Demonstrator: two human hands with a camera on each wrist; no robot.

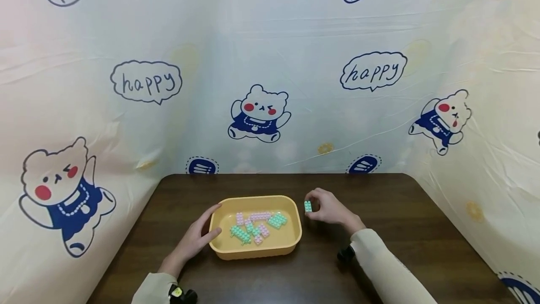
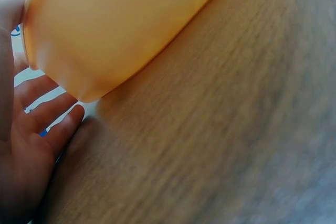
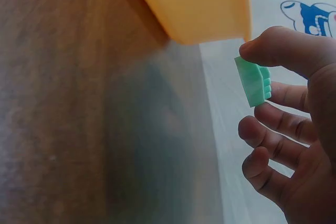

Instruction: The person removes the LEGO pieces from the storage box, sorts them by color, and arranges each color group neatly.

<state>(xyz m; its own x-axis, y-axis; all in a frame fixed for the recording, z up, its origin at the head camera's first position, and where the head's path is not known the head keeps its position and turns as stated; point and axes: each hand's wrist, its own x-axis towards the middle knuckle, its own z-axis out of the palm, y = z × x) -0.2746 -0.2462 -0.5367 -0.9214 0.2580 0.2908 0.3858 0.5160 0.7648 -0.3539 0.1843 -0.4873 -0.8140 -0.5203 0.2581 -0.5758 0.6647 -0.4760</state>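
Observation:
A yellow plastic basin (image 1: 255, 250) sits on the table with several pink and green toy building blocks (image 1: 240, 234) in it. My left hand (image 1: 195, 238) rests against the basin's left end, thumb and forefinger tips at its rim. In the left wrist view the other fingers (image 2: 39, 95) are spread beside the basin's wall. Just off the basin's right side, my right hand (image 1: 329, 208) pinches a green building block (image 3: 252, 82) between thumb and fingertips. The block's studs face the palm in the right wrist view, and its flat base faces away.
The dark brown wooden table (image 1: 379, 191) extends around the basin on all sides. A pale cloth curtain (image 1: 312, 121) printed with bears and "happy" bubbles hangs behind it and along both sides.

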